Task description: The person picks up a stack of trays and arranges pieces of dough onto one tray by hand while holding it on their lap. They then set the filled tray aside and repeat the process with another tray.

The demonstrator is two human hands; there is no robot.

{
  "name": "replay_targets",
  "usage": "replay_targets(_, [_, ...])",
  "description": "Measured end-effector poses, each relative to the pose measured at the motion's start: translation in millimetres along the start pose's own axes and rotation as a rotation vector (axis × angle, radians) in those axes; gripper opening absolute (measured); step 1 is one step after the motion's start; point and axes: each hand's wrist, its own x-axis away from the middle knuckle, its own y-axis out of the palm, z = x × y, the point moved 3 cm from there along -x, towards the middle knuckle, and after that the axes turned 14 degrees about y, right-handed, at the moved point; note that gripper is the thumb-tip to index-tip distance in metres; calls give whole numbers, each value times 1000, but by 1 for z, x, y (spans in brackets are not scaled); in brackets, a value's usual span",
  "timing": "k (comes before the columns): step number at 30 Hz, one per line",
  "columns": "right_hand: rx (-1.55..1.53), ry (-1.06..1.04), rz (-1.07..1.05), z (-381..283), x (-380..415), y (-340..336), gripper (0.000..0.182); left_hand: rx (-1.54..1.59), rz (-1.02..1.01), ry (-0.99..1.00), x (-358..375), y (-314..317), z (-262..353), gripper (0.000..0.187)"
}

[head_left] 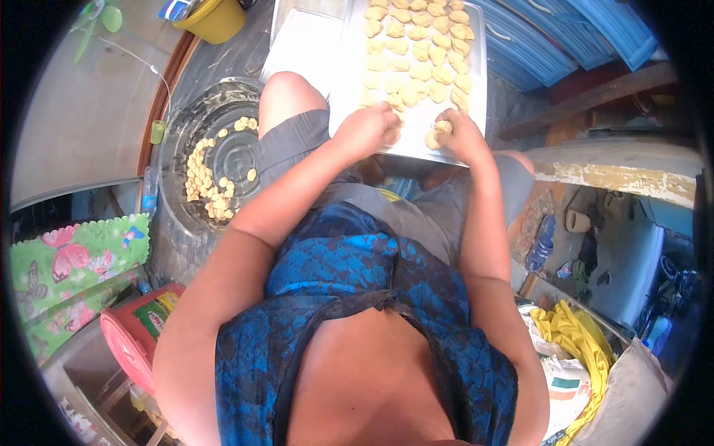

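Note:
A metal tray (420, 135) lies across my lap, with rows of shaped dough pieces (418, 33) covering its far part. My left hand (368, 131) is at the tray's near left, its fingers curled down on a piece of dough mostly hidden beneath them. At the near right, my right hand (462, 137) pinches a lump of dough (439, 135) between thumb and fingers, low over the tray. To my left on the floor, a wide dark round basin (236, 165) contains many small dough balls (199, 175), gathered in a curve along one side.
Another pale tray (305, 46) is beyond my left knee. A yellow bucket (214, 21) stands at the far left, and blue slatted panels (535, 37) at the far right. Beside me are a red-lidded container (126, 346) and a sack with yellow cloth (573, 334). Blue sandals (541, 241) lie to the right.

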Motion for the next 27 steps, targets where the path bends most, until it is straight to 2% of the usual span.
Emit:
replay_targets(1, [0,3,0,3,-1,4,31,2,-1,1,-7,-2,-2,21])
replay_targets(3, [-177,98,38,10,-2,9,30,-90,186,-54,-29,-14,-9,19])
replay_targets(4, [-179,102,40,5,0,12,30,-88,183,-52,-42,-15,-16,19])
replay_targets(6, [-712,347,-35,-7,5,22,30,-195,-122,-183,-64,-7,-32,23])
replay_targets(8, [-821,305,-2,-9,4,31,30,-182,-164,-176,-76,-9,-27,23])
replay_targets(10, [-956,141,193,-7,2,33,33,-174,-211,-174,-83,-8,-25,23])
replay_targets(12, [-936,123,222,-1,6,24,33,-190,-183,-155,-85,-7,-23,25])
replay_targets(14, [-572,280,-20,-2,17,14,32,-162,-112,-165,-79,-7,-24,25])
replay_targets(15, [-574,280,-22,0,19,18,32,-129,-37,-173,-76,-8,-25,25])
replay_targets(17, [-304,-82,31,-5,28,22,31,-111,-23,-184,-71,-14,-20,25])
replay_targets(19, [-339,-9,75,-10,32,34,30,-90,-12,-193,-66,-16,-20,25])
replay_targets(22, [-375,97,124,-26,32,36,30,15,-96,-222,-60,-18,-23,25])
replay_targets(24, [-270,73,145,-31,26,36,28,161,60,-310,-55,-28,-22,24])
replay_targets(25, [-272,73,150,-30,23,38,28,159,60,-305,-53,-29,-23,24])
replay_targets(27, [-263,24,201,-29,20,41,24,336,213,-301,-45,-27,-28,22])
